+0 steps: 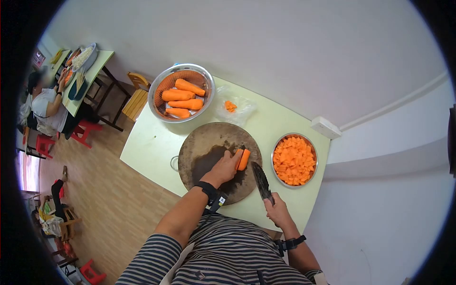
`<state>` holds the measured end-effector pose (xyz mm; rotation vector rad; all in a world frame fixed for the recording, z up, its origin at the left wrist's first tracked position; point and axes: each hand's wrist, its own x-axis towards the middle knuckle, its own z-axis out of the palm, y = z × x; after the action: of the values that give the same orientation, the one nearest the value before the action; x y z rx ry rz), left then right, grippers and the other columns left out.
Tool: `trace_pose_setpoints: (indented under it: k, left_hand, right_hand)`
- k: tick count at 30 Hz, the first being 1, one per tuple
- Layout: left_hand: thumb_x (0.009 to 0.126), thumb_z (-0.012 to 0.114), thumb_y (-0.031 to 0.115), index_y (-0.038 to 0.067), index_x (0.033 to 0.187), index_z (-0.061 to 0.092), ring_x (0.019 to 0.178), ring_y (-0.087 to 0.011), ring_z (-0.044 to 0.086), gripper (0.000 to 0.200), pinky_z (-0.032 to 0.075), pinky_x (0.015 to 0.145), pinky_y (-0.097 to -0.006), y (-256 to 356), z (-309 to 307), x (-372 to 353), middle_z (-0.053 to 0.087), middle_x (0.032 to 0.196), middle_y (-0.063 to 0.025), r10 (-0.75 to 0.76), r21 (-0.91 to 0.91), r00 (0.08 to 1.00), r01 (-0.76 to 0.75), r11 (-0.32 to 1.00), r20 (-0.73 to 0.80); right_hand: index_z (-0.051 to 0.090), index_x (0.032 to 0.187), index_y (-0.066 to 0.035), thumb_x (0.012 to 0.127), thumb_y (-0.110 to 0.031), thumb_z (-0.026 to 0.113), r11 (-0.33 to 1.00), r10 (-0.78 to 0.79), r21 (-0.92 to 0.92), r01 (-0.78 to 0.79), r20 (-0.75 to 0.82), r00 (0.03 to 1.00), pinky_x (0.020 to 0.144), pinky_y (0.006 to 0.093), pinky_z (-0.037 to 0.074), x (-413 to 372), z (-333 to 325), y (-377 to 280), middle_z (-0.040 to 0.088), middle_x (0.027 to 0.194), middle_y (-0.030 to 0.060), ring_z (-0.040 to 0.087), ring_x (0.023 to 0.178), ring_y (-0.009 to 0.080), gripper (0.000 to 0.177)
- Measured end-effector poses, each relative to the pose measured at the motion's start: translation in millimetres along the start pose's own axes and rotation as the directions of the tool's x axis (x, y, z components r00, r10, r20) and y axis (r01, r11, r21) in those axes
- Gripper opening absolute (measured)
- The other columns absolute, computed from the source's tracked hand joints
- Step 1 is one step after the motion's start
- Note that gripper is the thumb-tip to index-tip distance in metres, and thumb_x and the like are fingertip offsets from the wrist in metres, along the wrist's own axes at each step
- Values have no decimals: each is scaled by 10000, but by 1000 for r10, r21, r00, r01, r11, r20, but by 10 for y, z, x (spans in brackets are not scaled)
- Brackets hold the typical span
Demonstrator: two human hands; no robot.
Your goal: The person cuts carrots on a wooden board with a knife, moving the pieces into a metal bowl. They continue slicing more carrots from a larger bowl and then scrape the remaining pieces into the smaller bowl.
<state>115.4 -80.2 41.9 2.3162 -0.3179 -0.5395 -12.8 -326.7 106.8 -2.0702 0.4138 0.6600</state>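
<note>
A round wooden chopping board (199,137) with a dark wet patch lies on the table. Near its right side is a thick cut piece of carrot (244,160), gripped by the fingers of my left hand (225,168); part of the carrot is hidden behind them. My right hand (279,212) is wrapped around the handle of a dark-bladed kitchen knife (260,177). The blade points up and left, its tip over the board's right edge, apart from the carrot. To the right stands a metal bowl (315,172) heaped with chopped carrot (293,159).
A steel basin (155,105) with a strainer holds several whole carrots (182,100). Beside it lies a clear plastic bag (242,111) with carrot bits. A white socket box (326,127) sits against the wall. At far left a person (50,107) sits at another table (102,59).
</note>
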Motion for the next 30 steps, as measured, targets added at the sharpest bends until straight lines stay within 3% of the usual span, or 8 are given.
trace_pose_setpoints:
  k: [2, 5, 9, 11, 14, 21, 28, 30]
  left_hand:
    - [841, 703, 77, 185, 1515, 377, 1110, -434, 575, 757, 508, 944, -496, 51, -96, -102, 467, 1227, -217, -64, 55, 996, 60, 997, 63]
    - [881, 627, 92, 202, 1498, 397, 1074, -416, 590, 667, 524, 888, -508, 127, -97, -174, 478, 1175, -203, -72, 88, 997, 73, 993, -11]
    - [852, 646, 110, 171, 1445, 436, 1065, -405, 594, 632, 520, 914, -463, 140, -15, -147, 481, 1180, -205, -134, 133, 990, 139, 981, -51]
    - [834, 628, 68, 108, 1256, 522, 976, -401, 623, 437, 554, 807, -502, 80, 65, -209, 493, 1103, -194, -54, 155, 972, 92, 984, -230]
    - [817, 645, 81, 68, 1120, 527, 922, -386, 641, 326, 569, 761, -482, -86, 91, -391, 505, 1060, -186, -5, 243, 973, 62, 968, -230]
    - [808, 648, 98, 49, 1116, 527, 942, -410, 620, 335, 545, 797, -516, -317, 24, -1133, 500, 1065, -208, -136, 278, 982, 168, 946, -129]
    - [841, 689, 165, 28, 1168, 556, 905, -387, 580, 378, 513, 762, -479, -351, 112, -1308, 521, 1028, -208, -23, 273, 939, 123, 954, -343]
    - [837, 696, 159, 34, 1145, 565, 906, -372, 568, 358, 503, 770, -464, -375, 141, -1257, 529, 1010, -191, 2, 269, 926, 108, 957, -377]
  right_hand:
    - [542, 1056, 14, 973, -257, 594, 1000, -16, 8, 15, 13, 1000, 645, 407, 505, 1, 3, -28, 628, 733, 187, 647, 666, 294, 288]
    - [552, 1078, 13, 970, -252, 599, 998, -37, -50, 39, 36, 999, 658, 408, 509, 1, 2, -117, 632, 746, 196, 647, 676, 314, 290]
    - [567, 1116, 8, 967, -245, 606, 992, -99, -79, 103, 47, 994, 679, 408, 512, -33, -25, -150, 638, 765, 204, 651, 697, 322, 296]
    - [570, 1125, 7, 966, -244, 608, 992, -95, -77, 99, 55, 994, 684, 407, 512, -46, -16, -154, 639, 768, 202, 652, 702, 321, 299]
    - [571, 1124, 8, 966, -245, 608, 994, -79, -75, 82, 39, 996, 683, 407, 511, -62, 1, -141, 638, 765, 194, 648, 697, 319, 300]
    - [559, 1151, 7, 975, -258, 595, 992, -93, -69, 103, 141, 986, 715, 424, 516, -24, 119, -219, 655, 803, 214, 669, 757, 357, 320]
    - [530, 1212, -11, 992, -253, 560, 952, -211, -159, 261, 278, 937, 776, 500, 514, 103, 282, -447, 681, 917, 289, 669, 899, 472, 328]
    - [524, 1232, -1, 995, -245, 567, 934, -266, -162, 318, 276, 923, 742, 465, 513, 167, 352, -439, 668, 871, 264, 671, 834, 429, 344]
